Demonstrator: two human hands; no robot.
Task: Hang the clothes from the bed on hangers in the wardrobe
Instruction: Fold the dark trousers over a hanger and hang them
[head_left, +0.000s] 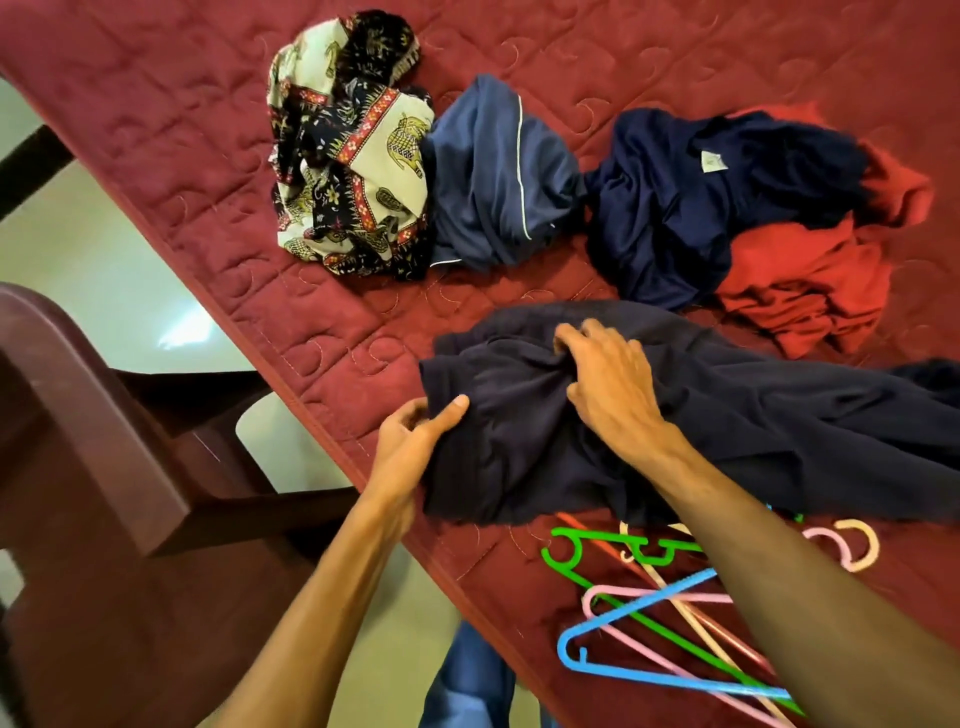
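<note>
The left hand (415, 431) pinches the corner of a dark navy garment (701, 426) at the bed's (182, 130) near edge, while the right hand (605, 374) bunches its middle in closed fingers. Coloured hangers (649, 623) lie beside it along that edge, partly beneath the right forearm; further clothes (498, 176) are heaped toward the middle of the bed.

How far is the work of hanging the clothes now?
Nothing looks hung yet. In hand: the left hand and right hand grip a dark navy garment on the bed. Left: the patterned cloth, blue garment, navy shirt, red garment; hangers lie unused.
</note>
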